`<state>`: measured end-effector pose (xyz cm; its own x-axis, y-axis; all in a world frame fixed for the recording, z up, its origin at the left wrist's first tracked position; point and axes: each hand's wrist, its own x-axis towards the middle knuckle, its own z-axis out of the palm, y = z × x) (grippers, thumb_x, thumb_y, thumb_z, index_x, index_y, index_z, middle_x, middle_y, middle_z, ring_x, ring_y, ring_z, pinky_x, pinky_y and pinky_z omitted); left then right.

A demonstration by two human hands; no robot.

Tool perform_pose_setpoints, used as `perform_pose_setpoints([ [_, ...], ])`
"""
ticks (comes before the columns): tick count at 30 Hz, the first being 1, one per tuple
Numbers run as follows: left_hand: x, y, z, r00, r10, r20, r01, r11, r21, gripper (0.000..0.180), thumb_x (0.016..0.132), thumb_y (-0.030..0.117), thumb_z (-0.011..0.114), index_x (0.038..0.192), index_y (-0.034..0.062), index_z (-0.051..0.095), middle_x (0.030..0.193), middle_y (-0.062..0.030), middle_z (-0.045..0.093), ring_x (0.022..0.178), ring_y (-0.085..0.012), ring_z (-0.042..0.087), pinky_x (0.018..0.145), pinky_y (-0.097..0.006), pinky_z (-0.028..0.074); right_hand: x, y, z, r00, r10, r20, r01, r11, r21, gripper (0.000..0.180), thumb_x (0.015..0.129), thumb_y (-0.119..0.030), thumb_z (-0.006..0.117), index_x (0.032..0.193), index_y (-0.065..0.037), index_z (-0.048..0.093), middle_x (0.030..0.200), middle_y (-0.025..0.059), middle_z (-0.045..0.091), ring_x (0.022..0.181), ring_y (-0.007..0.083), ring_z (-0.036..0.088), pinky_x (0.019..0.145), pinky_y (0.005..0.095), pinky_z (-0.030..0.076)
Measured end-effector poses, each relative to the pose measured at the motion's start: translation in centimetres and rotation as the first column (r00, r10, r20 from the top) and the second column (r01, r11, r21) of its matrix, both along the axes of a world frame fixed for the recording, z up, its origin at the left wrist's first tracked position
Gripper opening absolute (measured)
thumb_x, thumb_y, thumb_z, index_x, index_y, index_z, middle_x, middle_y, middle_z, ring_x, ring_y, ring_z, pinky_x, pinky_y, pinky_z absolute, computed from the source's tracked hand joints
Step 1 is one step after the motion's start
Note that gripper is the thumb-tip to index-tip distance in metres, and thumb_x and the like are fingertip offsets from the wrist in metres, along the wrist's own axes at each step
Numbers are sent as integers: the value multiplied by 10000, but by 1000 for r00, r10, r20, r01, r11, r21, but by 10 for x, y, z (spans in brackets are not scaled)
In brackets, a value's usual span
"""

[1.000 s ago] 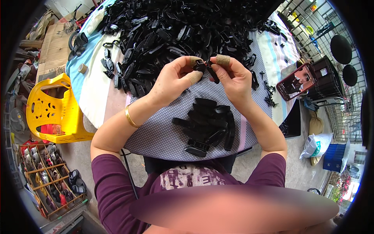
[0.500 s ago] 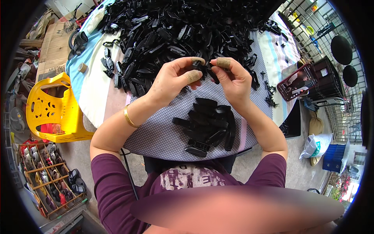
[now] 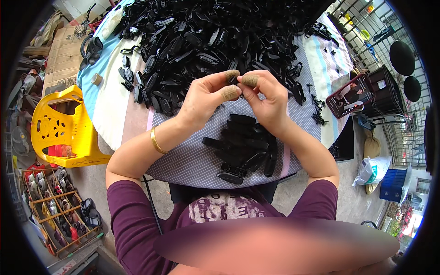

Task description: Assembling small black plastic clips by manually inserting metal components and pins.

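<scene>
My left hand (image 3: 201, 100) and my right hand (image 3: 269, 101) meet over the table, fingertips touching. Tan tape wraps the left thumb and a left finger, and one right finger too. Between the fingertips is a small black plastic part (image 3: 233, 79), mostly hidden; both hands are closed on it in a pinch. Just beyond them spreads a large heap of glossy black plastic parts (image 3: 197, 43). Nearer to me, below the hands, lies a smaller pile of long black plastic pieces (image 3: 245, 144).
A patterned cloth covers the round table (image 3: 183, 165). At the right edge, a phone (image 3: 350, 96) leans by a black crate (image 3: 385, 89), with tiny black bits (image 3: 317, 110) nearby. A tape roll (image 3: 96, 79) lies left, near a yellow chair (image 3: 68, 128). A shoe rack (image 3: 59, 208) stands lower left.
My hands have come together; the right hand has moved left until its fingertips meet the left's. The black part once seen in the right fingers is now mostly covered.
</scene>
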<state>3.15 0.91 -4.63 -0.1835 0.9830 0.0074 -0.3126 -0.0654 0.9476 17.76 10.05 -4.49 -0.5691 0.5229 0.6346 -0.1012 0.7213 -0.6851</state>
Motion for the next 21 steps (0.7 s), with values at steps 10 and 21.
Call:
perform_pose_setpoints([
  [10, -13, 4, 9, 992, -48, -114, 69, 979, 194, 290, 860, 48, 596, 1147, 4, 594, 1039, -55, 611, 920, -109, 579, 842, -232, 467, 7, -1, 7, 962, 120, 247, -72, 978, -195, 308, 790, -97, 691, 1028, 42, 555, 886, 53, 588, 812, 111, 580, 669, 220, 465],
  [21, -17, 0, 18, 889, -48, -454, 137, 977, 164, 291, 786, 63, 679, 1068, 5, 642, 916, -30, 601, 851, -100, 564, 739, -212, 481, 11, 0, 5, 976, 52, 213, -85, 985, 152, 228, 731, -82, 723, 903, 12, 605, 788, 104, 596, 638, 198, 592, 560, 270, 476],
])
